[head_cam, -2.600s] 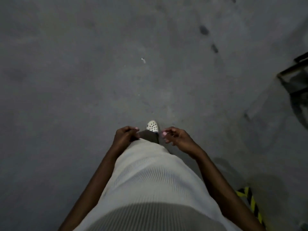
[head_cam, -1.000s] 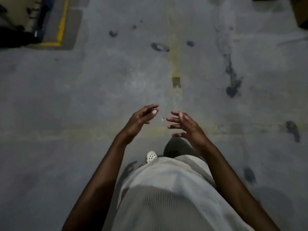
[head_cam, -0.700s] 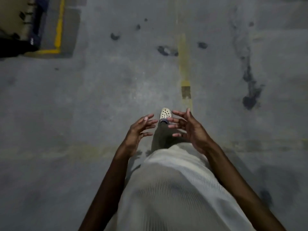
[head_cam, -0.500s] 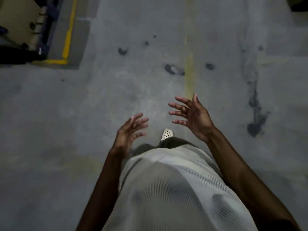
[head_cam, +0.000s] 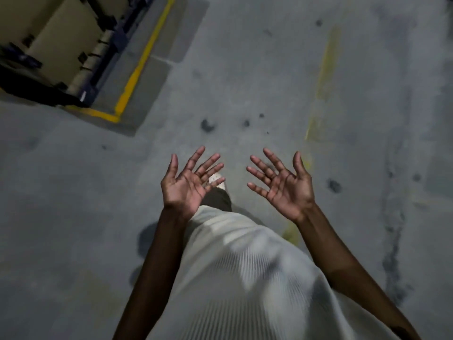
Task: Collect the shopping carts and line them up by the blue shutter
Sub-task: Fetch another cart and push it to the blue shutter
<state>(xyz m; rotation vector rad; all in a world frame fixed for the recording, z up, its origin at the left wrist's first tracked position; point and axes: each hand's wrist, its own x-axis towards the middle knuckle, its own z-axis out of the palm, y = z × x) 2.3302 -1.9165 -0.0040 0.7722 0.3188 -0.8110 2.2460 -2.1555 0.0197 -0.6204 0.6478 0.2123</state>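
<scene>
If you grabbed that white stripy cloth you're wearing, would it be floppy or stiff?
Probably floppy: the white ribbed cloth shows soft folds where it drapes. It is likely light too, since it looks thin. Its fine ribs would probably make it easy to grip, not slippery.

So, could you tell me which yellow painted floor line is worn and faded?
The pale yellow line on the right, beyond the right hand, is patchy; the bright yellow line on the left is solid and turns a corner.
</scene>
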